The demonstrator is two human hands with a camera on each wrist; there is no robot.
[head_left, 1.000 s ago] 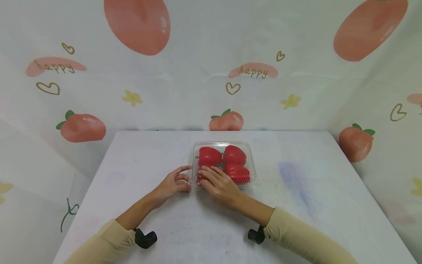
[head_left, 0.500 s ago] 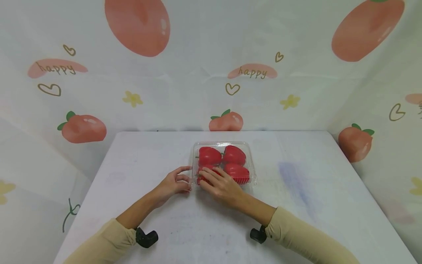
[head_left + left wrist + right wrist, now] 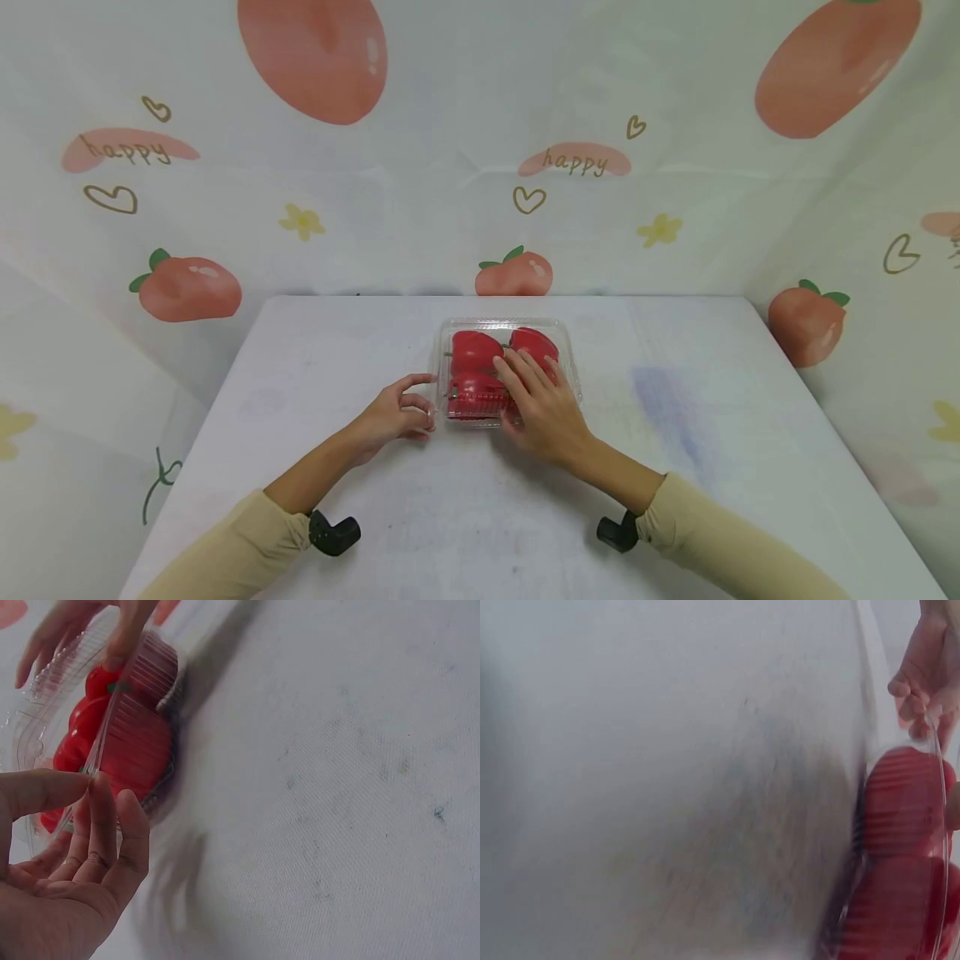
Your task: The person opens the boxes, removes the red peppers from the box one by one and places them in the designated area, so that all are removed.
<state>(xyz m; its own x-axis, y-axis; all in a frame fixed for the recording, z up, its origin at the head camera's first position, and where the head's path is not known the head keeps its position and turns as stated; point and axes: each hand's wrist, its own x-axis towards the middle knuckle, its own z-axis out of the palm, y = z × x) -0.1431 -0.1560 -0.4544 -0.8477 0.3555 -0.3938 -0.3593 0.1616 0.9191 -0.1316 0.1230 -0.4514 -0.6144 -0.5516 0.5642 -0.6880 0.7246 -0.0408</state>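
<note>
A clear plastic container [image 3: 504, 322] holds several red bell peppers. The front left bell pepper [image 3: 477, 395] and the back left bell pepper [image 3: 476, 352] are in plain sight. At the container's left front corner, my left hand [image 3: 393, 415] pinches the rim between thumb and fingertips, as the left wrist view shows. My right hand [image 3: 549, 417] reaches over the front right bell pepper and mostly hides it. Its fingers are extended and loosely spread, and the thumb hangs near the peppers in the left wrist view. A green stem [image 3: 118, 688] shows beside that thumb.
The container stands on a white table [image 3: 697, 533] with faint bluish stains. Behind it hangs a pale cloth [image 3: 420, 167] printed with peaches, hearts and flowers. A dark camera mount [image 3: 334, 533] sits at the left wrist, and another mount [image 3: 618, 532] at the right.
My right hand has shifted right, from the front left bell pepper to the front right one, uncovering the former. The left hand stays at the container's rim.
</note>
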